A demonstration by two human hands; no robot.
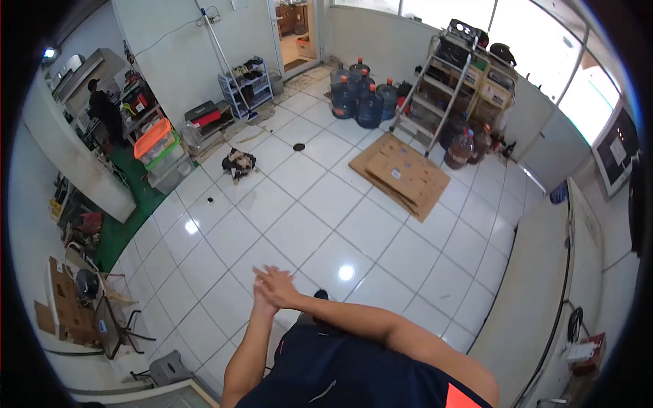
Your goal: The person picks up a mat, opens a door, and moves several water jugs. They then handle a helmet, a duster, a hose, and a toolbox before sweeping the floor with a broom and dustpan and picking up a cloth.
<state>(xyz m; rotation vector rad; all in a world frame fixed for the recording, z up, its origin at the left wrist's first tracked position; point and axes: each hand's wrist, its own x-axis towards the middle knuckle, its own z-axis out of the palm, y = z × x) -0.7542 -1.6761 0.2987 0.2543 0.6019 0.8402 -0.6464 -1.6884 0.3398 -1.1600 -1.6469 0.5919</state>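
Observation:
My right hand (pixel 283 294) lies across my left hand (pixel 264 299) in front of my body, low in the middle of the view. The two hands touch, palms turned toward each other, with no object showing between them. Fingertips of the right hand stick out apart at the top. Most of the left hand's fingers are hidden behind the right. Below the hands is the white tiled floor (pixel 320 204), and a dark shoe tip (pixel 321 294) shows just beside my right wrist.
Flattened cardboard (pixel 398 173) lies ahead on the floor, near a stepladder (pixel 435 95) and several large water bottles (pixel 369 109). A dark crumpled heap (pixel 239 164) sits left of centre. A person (pixel 103 112) stands in the left room. A long pale cabinet (pixel 530 292) lines the right.

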